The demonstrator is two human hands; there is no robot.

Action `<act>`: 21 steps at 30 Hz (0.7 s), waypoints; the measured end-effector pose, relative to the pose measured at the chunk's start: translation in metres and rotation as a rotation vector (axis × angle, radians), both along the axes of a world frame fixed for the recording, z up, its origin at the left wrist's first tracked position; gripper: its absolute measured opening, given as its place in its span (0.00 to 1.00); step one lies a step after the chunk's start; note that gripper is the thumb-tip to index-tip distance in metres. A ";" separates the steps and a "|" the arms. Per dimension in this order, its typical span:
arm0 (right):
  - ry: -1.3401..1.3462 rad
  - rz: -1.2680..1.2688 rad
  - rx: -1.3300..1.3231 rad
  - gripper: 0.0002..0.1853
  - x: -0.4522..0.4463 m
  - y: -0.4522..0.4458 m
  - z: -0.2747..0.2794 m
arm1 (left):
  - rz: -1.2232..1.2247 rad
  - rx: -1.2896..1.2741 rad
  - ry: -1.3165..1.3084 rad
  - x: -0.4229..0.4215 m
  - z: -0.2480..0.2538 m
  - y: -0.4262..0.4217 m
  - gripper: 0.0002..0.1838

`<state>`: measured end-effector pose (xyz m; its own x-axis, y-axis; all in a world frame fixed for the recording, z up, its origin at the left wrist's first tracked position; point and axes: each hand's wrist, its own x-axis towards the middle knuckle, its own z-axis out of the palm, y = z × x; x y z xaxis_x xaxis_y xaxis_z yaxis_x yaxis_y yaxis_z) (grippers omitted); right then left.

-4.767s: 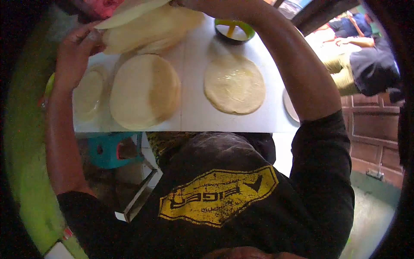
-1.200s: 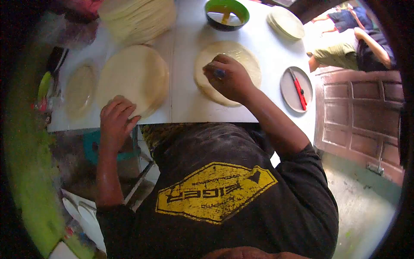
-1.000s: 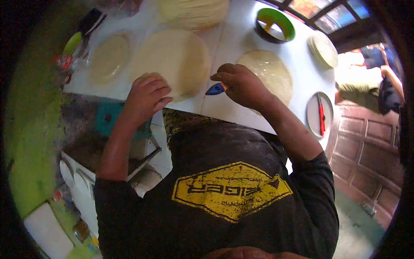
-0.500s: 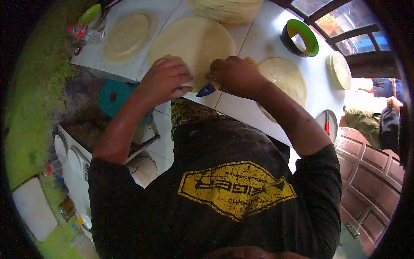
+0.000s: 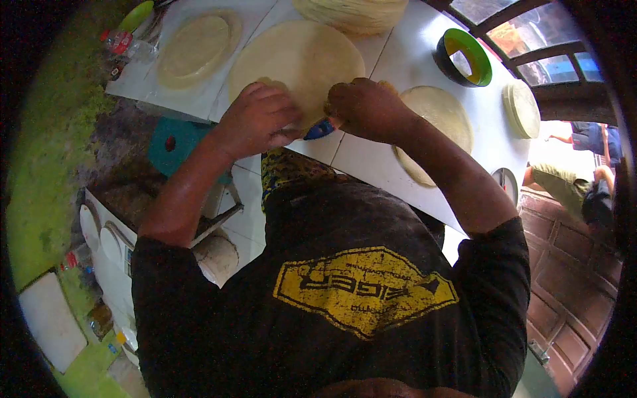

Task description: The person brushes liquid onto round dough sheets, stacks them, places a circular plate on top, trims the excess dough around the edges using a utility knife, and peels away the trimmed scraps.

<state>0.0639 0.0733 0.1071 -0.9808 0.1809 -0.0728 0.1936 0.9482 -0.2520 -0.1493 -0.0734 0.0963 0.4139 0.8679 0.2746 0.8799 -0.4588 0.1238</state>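
Note:
A large, thin round sheet of dough (image 5: 298, 56) lies on the white tiled table in front of me. My left hand (image 5: 262, 114) is closed at its near edge, with a bit of lifted dough showing above the knuckles. My right hand (image 5: 368, 109) is wrapped around a blue-handled tool that looks like a brush; its pointed blue handle (image 5: 320, 129) sticks out toward my left hand. Fingertips of both hands are partly hidden. Just right of my right hand is another dough round (image 5: 438, 123) with a shiny surface.
A tall stack of dough sheets (image 5: 352, 16) stands at the back. Farther right are a green-and-black bowl (image 5: 479, 56) with yellow liquid and a small pile of rounds (image 5: 521, 109). Dough lies on plastic (image 5: 192, 50) at left, beside a bottle (image 5: 129, 45). Another person (image 5: 564, 186) is at far right.
Both hands have shifted slightly, and the right has rotated so the blue handle sits closer to the left hand. The left fingers have curled in more.

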 end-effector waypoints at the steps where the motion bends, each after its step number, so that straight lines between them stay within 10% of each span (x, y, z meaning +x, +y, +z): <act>1: 0.030 -0.046 -0.094 0.11 -0.001 0.000 0.000 | 0.008 -0.014 -0.015 0.002 0.002 0.000 0.15; 14: -0.024 -0.011 -0.214 0.13 -0.012 0.022 -0.001 | 0.181 -0.262 -0.098 0.005 0.025 0.022 0.10; 21: 0.188 0.014 -0.132 0.15 -0.025 0.042 0.013 | 0.264 0.016 -0.193 -0.013 0.004 0.007 0.13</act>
